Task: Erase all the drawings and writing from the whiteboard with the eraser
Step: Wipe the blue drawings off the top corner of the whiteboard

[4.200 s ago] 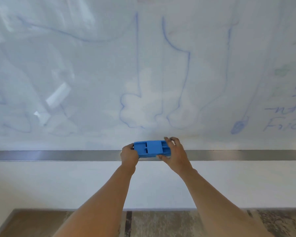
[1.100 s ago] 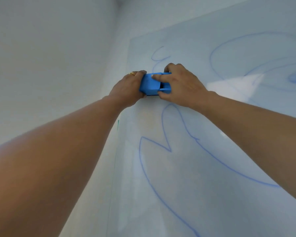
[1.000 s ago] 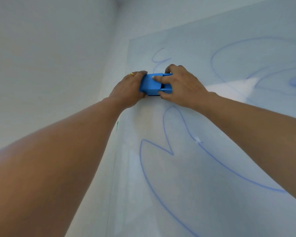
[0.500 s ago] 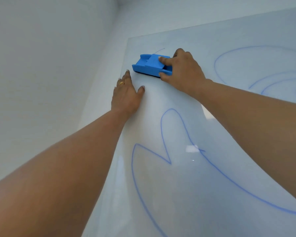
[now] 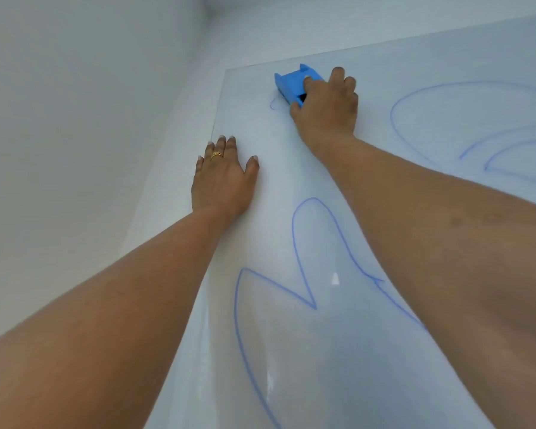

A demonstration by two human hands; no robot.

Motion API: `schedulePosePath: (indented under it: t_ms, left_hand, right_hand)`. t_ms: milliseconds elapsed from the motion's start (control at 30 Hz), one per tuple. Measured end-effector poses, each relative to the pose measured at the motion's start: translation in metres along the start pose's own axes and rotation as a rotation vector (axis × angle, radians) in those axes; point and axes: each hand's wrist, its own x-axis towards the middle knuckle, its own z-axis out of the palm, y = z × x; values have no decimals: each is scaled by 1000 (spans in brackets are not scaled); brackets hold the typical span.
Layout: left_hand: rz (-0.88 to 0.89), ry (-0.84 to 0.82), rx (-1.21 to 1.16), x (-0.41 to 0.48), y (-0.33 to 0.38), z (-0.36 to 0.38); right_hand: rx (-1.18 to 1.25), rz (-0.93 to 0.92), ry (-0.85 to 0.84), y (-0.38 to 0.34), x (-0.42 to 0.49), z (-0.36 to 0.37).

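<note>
Eraser (image 5: pixel 291 84) slid nearer whiteboard (image 5: pixel 279 144) corner, right hand (image 5: pixel 327 111) grasping it, left hand (image 5: pixel 222 181) flat, released, below-left.

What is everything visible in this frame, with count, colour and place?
whiteboard: one, white, fills centre and right
eraser: one, blue, against the board near its upper left corner
marker lines: several, blue, below and right of the eraser
wall: one, pale, left of the board
ring: one, gold, on a left-hand finger
left hand: one, flat on the board by its left edge
right hand: one, gripping the eraser
</note>
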Motion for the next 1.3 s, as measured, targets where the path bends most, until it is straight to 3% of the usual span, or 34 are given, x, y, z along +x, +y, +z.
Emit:
schedulePosePath:
  t_ms: [367,667,833,1100,1300]
  left_hand:
    - [0,-3,0,-2,-1,-2]
    - [9,-14,6,-4,-3,-4]
    - [7,-17,6,-6,-5,-5]
    - [13,-33,2,-14,-11,-8]
    - [11,-38,-18,-21,-17,-8]
  right_hand:
    - [52,-306,-81,-55,-10,16]
    - [-57,23,-78,25,38,-8]
    - [-65,84,-103,31,37,-10]
    - [20,-133,-214,-14,9,-9]
    - [117,-279,-176,-37,-42,-6]
